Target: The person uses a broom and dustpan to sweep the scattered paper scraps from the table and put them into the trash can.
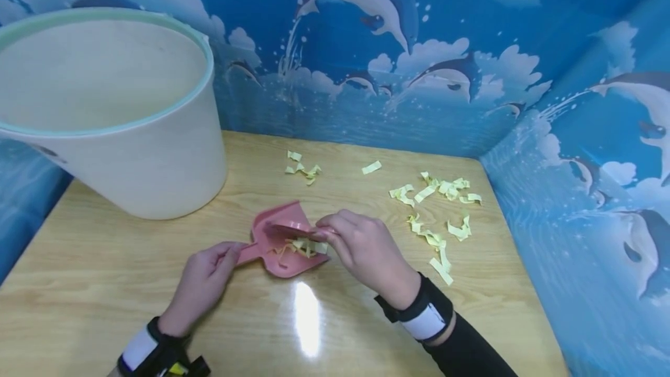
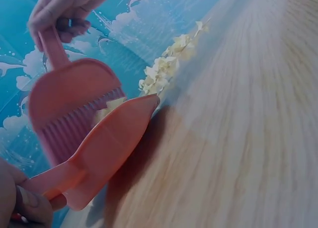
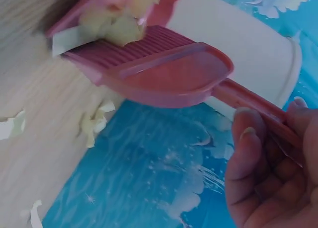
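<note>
On the wooden table (image 1: 104, 284) lies a pink dustpan (image 1: 282, 266) with yellow paper scraps (image 1: 306, 246) in its tray. My left hand (image 1: 222, 258) grips its handle from the left. My right hand (image 1: 328, 233) grips the handle of a small pink brush (image 1: 288, 228), whose bristles rest inside the pan against the scraps. In the left wrist view the brush (image 2: 69, 106) stands behind the dustpan (image 2: 112, 141), and the right hand (image 2: 62, 12) pinches its handle. In the right wrist view the brush (image 3: 164, 71) has scraps (image 3: 117, 29) at its bristles.
A large white bucket (image 1: 136, 156) with a pale green rim stands at the back left of the table. More yellow paper scraps (image 1: 439, 214) lie scattered on the right half, and a small cluster (image 1: 302, 169) lies further back. Blue dolphin-print walls enclose the table.
</note>
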